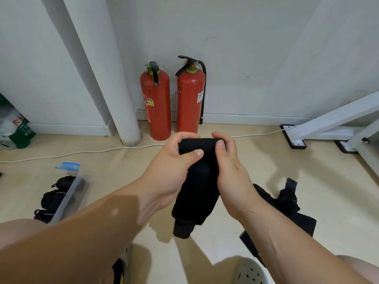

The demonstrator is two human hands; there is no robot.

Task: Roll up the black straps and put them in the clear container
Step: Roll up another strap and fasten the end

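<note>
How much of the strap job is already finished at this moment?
Done: several rolled straps lie in the clear container. In hand: the left hand and right hand grip the top of one black strap, hanging mostly unrolled. Left: a pile of loose straps on the floor.

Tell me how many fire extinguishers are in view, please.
2. One fire extinguisher stands beside the white pipe; the second extinguisher, with a black hose, stands just right of it. No other seems hidden.
</note>
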